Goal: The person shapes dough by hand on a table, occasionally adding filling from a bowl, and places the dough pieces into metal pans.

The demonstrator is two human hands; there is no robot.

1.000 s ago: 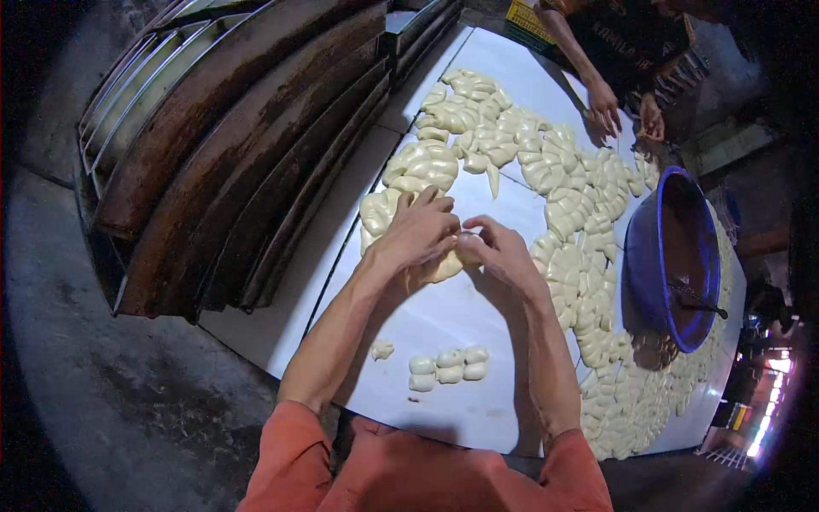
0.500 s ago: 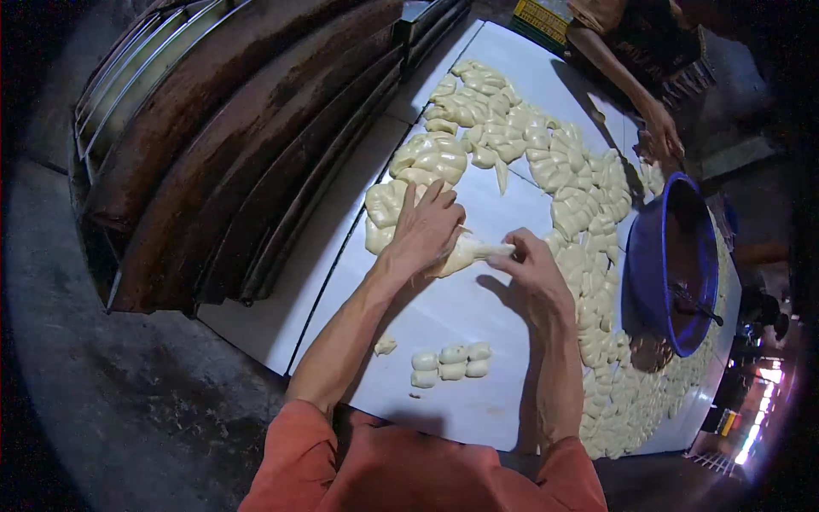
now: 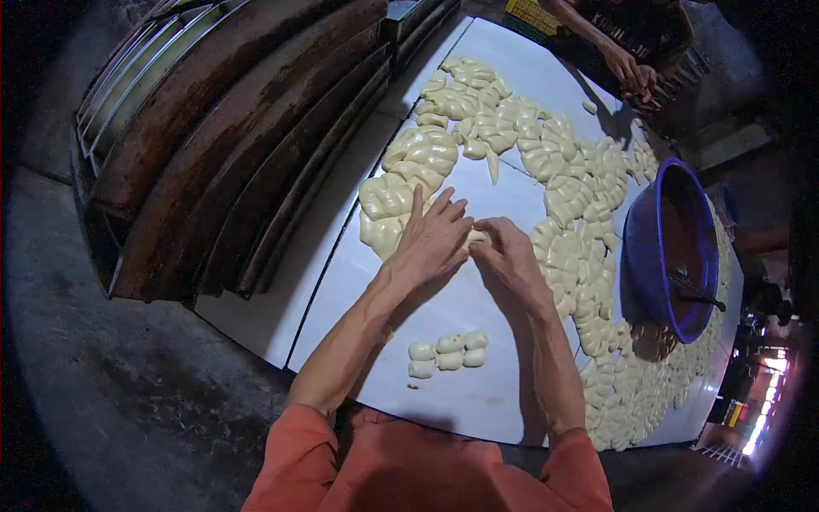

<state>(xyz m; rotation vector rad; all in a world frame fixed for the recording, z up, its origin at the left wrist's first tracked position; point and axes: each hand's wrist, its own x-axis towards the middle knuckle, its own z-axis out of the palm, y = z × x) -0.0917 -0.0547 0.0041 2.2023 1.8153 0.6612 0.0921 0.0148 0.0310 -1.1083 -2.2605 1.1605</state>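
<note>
My left hand (image 3: 433,235) is open, its fingers spread over the near edge of a lump of pale, glossy dough (image 3: 386,198). Close beside it, my right hand (image 3: 509,252) is closed, thumb and fingers pinching a small piece of dough (image 3: 478,236) mostly hidden between the two hands. Nearer to me on the white table (image 3: 478,418) lie several small rounded dough pieces (image 3: 449,353), side by side in two short rows. More cut dough pieces (image 3: 573,188) spread in a wide band beyond my hands and down the right side.
A purple basin (image 3: 641,256) with a dark-handled tool stands on the dough at the right. Stacked rusty, dark trays (image 3: 230,145) rise along the left. At the far side are a co-worker's hands (image 3: 633,75) and a yellow crate (image 3: 533,15).
My right hand has moved left and away from me, up to my left hand; the dough stretched between them is now mostly hidden. The co-worker's hands have come together farther back.
</note>
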